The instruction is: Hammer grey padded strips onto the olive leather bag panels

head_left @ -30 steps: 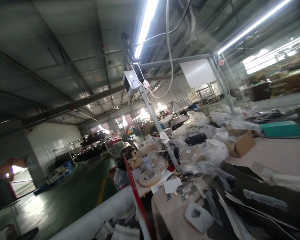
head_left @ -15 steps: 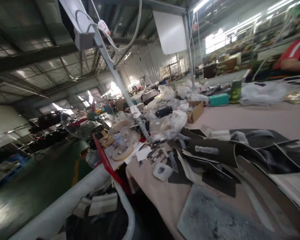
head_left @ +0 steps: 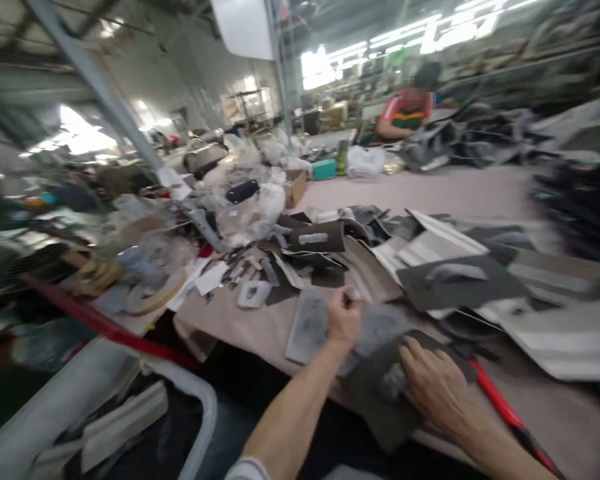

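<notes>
My left hand (head_left: 344, 319) is closed above a grey, stained slab (head_left: 305, 327) on the table. Something small shows at its fingertips, too blurred to name. A dark grey-green flat panel (head_left: 397, 427) lies under my right hand (head_left: 433, 383), whose bent fingers grip its upper part; the thumb is hard to make out. On the panel, beside those fingers, is a crumpled clear plastic-covered patch (head_left: 394, 382). The panel's lower end reaches past the table's near edge. To the right of my right hand lies a tool with red and black handles (head_left: 497, 393), its head dark and blurred.
More dark panels with plastic-covered handles (head_left: 460, 277) are piled beyond my hands. Small parts (head_left: 245, 267) and a white block (head_left: 254, 293) lie to the left. A white-rimmed bin (head_left: 207, 413) stands at lower left. Across the table sits a person in red (head_left: 405, 117).
The view has swung to the right and down. Both my hands and forearms now show, along with the held panel, the red-handled tool and the person across the table.
</notes>
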Demonstrator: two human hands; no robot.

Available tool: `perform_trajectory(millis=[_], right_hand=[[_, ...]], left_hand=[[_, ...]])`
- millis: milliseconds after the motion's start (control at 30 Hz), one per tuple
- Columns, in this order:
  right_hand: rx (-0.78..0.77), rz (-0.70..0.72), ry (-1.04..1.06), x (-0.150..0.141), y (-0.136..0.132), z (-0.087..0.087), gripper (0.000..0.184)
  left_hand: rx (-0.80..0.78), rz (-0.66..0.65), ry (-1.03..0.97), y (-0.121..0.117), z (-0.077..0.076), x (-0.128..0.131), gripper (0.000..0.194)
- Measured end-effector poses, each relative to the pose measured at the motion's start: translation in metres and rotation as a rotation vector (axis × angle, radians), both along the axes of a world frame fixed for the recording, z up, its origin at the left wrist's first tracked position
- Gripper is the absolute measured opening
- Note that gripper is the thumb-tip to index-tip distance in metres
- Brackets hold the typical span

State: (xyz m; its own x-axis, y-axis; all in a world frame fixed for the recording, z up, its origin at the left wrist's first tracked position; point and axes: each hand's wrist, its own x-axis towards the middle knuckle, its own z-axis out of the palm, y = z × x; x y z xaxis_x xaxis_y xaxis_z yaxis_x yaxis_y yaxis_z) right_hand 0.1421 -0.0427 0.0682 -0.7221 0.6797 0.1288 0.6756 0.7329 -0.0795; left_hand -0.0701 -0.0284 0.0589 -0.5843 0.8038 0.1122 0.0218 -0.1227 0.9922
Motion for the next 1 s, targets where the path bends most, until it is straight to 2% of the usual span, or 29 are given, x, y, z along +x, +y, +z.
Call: perform_trajectory(millis=[67, 167, 233, 333, 400, 467, 667, 867, 1000], right_hand=[[-0.009, -0.152, -0.112, 0.007, -0.004, 0.008, 0.017], [-0.029, -0.391, -0.135, 0.007, -0.011, 0.017, 0.017], [-0.105, -0.509, -0.126, 0.007, -0.018, 0.015, 0.013], [-0.289, -0.6, -0.066, 0.007, -0.031, 0.002, 0.021], [-0.378, -0.624, -0.013, 0.006, -0.036, -0.009, 0.03], [-0.403, -0.627, 0.06, 0.003, -0.039, -0.016, 0.034], [-0.425, -0.607, 0.254, -0.012, -0.029, -0.019, 0.041], [-0.531, -0.548, 0.412, -0.007, -0.032, -0.034, 0.045], [-0.5, -0.472, 0.444, 0.008, -0.045, -0.041, 0.051]], left_hand=[[0.013, 0.054, -0.09, -0.003, -0.01, 0.006, 0.02], [0.074, 0.156, -0.139, -0.013, -0.017, -0.017, 0.027], [0.097, 0.185, -0.124, -0.021, -0.018, -0.027, 0.03], [0.06, 0.128, -0.106, -0.029, -0.02, -0.019, 0.03], [0.017, 0.041, -0.097, -0.03, -0.023, -0.002, 0.028], [-0.009, -0.053, -0.091, -0.026, -0.028, 0.017, 0.026], [-0.042, -0.348, -0.123, -0.001, -0.047, 0.054, 0.027], [-0.086, -0.478, -0.152, 0.015, -0.069, 0.066, 0.024], [-0.084, -0.503, -0.159, 0.012, -0.069, 0.065, 0.027]])
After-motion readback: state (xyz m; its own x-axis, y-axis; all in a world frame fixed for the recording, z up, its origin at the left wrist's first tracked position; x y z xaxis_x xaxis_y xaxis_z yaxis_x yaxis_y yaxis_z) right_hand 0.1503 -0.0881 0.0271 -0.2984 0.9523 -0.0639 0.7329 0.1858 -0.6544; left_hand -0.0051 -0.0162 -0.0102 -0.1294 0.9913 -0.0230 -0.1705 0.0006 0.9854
